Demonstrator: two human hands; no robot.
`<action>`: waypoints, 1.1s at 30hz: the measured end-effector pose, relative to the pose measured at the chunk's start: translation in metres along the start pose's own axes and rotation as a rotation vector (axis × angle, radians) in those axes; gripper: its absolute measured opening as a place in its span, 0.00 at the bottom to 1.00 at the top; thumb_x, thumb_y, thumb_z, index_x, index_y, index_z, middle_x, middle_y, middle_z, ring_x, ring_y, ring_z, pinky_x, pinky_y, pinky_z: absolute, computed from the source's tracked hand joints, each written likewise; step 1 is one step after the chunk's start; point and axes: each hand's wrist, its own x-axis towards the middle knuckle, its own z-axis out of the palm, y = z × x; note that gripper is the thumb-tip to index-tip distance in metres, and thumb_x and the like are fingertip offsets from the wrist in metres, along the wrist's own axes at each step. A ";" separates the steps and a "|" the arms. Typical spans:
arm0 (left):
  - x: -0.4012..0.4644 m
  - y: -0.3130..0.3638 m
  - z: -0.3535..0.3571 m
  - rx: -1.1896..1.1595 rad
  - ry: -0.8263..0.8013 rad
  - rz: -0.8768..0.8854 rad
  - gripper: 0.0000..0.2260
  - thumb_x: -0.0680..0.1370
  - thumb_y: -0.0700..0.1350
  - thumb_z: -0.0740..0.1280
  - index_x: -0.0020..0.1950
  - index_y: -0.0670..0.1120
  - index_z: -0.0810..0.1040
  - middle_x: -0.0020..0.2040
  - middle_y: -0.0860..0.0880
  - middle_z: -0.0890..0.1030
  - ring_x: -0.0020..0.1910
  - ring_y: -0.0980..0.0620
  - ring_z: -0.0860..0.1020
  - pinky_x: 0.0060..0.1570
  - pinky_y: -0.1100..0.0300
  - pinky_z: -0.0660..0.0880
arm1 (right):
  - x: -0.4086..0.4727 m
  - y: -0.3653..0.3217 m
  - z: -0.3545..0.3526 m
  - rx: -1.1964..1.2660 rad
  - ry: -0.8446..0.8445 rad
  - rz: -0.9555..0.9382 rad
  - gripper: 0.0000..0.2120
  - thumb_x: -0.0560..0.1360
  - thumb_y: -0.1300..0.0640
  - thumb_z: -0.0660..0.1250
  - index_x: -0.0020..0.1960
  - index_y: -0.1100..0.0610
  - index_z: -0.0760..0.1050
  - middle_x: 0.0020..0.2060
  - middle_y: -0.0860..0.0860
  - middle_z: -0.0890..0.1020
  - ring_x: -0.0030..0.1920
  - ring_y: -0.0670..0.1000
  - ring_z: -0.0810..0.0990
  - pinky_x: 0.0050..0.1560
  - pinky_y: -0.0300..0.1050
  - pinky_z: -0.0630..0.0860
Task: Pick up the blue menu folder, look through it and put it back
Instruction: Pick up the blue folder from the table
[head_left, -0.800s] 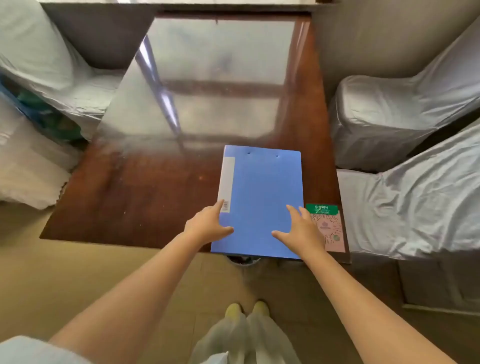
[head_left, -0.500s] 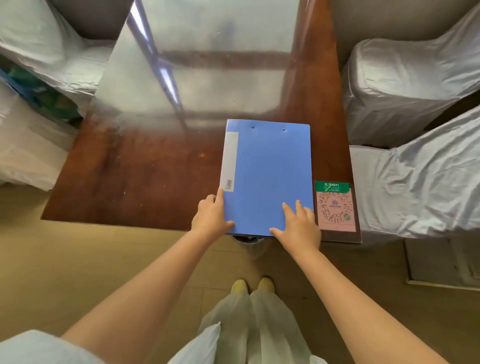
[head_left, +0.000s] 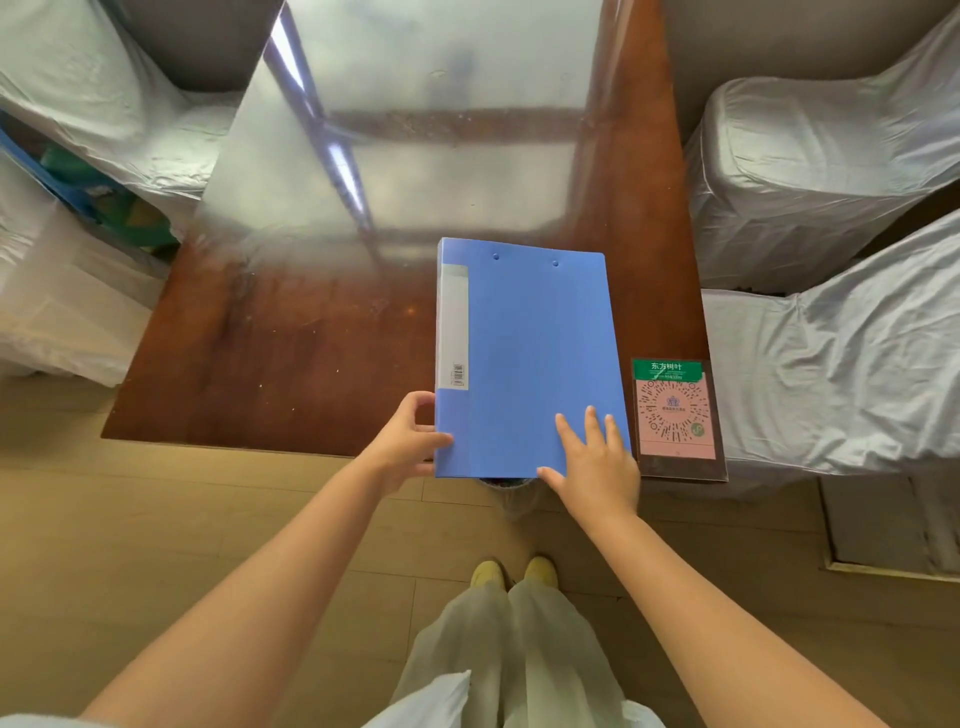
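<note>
The blue menu folder (head_left: 530, 358) lies closed on the brown glossy table (head_left: 291, 353), its near edge level with the table's front edge. A white spine label runs down its left side. My left hand (head_left: 408, 441) grips the folder's near left corner, thumb on the cover and fingers curled around the spine edge. My right hand (head_left: 597, 460) rests flat on the near right part of the cover, fingers spread.
A pink card with a QR code and green header (head_left: 675, 415) lies just right of the folder at the table's corner. Plastic-covered chairs (head_left: 810, 171) stand right and left of the table. A small bin (head_left: 506, 491) sits under the table's front edge.
My left hand has closed around the folder's left edge. My right hand has slid a little further onto the cover. The view has moved closer to the table.
</note>
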 end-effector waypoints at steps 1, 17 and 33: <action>-0.003 0.000 0.000 -0.013 -0.003 0.026 0.19 0.75 0.33 0.63 0.59 0.52 0.67 0.51 0.44 0.82 0.49 0.49 0.82 0.39 0.54 0.80 | -0.001 0.000 0.000 0.023 -0.005 -0.002 0.35 0.74 0.37 0.60 0.75 0.48 0.52 0.77 0.55 0.54 0.76 0.59 0.51 0.67 0.53 0.66; -0.051 0.028 -0.040 -0.197 -0.240 0.318 0.25 0.73 0.41 0.70 0.67 0.52 0.67 0.57 0.45 0.83 0.56 0.43 0.80 0.45 0.54 0.80 | 0.012 0.059 -0.107 1.364 -0.073 0.104 0.17 0.76 0.63 0.64 0.63 0.51 0.71 0.62 0.54 0.78 0.56 0.52 0.80 0.44 0.42 0.80; -0.078 0.083 0.001 0.627 0.091 1.090 0.47 0.70 0.39 0.73 0.76 0.51 0.43 0.76 0.47 0.54 0.73 0.53 0.59 0.66 0.56 0.68 | -0.009 0.080 -0.185 1.502 0.120 -0.199 0.15 0.79 0.63 0.58 0.63 0.52 0.74 0.52 0.47 0.85 0.51 0.50 0.84 0.40 0.42 0.81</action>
